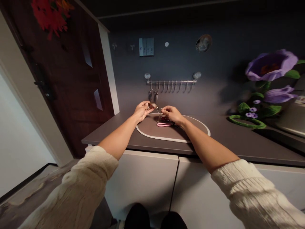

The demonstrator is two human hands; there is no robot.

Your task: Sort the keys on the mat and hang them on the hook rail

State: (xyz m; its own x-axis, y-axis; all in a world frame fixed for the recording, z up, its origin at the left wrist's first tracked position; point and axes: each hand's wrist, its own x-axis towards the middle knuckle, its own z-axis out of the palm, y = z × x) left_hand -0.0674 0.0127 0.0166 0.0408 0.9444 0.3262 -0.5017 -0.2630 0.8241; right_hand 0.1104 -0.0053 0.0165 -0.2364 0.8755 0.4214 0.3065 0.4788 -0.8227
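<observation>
Left hand (142,111): fingers pinch small brownish tag (153,105) above oval mat (149,128) on bench (228,140). Metal ring (159,110) beside tag; pink strap loop (164,124) lower. Right hand (173,114): fingers pinch metal ring, finer detail too small to read.

Left hand (141,112) pinching; right hand (173,114) near, likewise pinching.

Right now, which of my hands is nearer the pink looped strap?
Right: your right hand is just above the strap, toward its right end; your left hand is farther, up and left of it.
</observation>
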